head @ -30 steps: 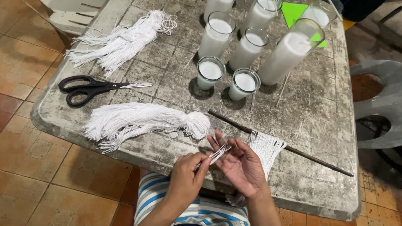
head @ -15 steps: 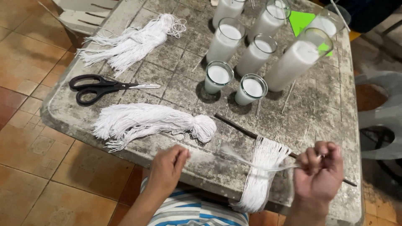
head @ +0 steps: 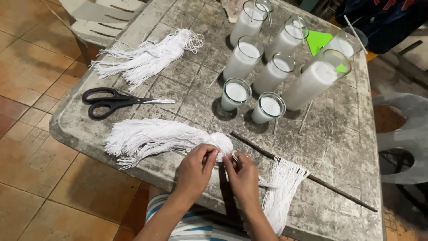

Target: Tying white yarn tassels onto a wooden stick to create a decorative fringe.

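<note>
My left hand (head: pixel 196 168) and my right hand (head: pixel 243 174) meet at the knotted head of a white string bundle (head: pixel 156 138) that lies on the worn grey table (head: pixel 187 96). The fingertips of both hands pinch at strands there. A second bunch of loose white strings (head: pixel 283 192) drapes over the table's near edge, just right of my right hand. A thin dark stick (head: pixel 307 176) runs diagonally behind the hands.
Black-handled scissors (head: pixel 118 100) lie left of centre. A third string bundle (head: pixel 149 56) sits at the far left. Several glass jars of white wax (head: pixel 272 105) stand at the back, beside a green paper piece (head: pixel 318 41). Grey plastic chair (head: pixel 403 138) at the right.
My right hand, which had pulled a strand far out to the right, has come back to the bundle's head. My left hand has moved up to join it.
</note>
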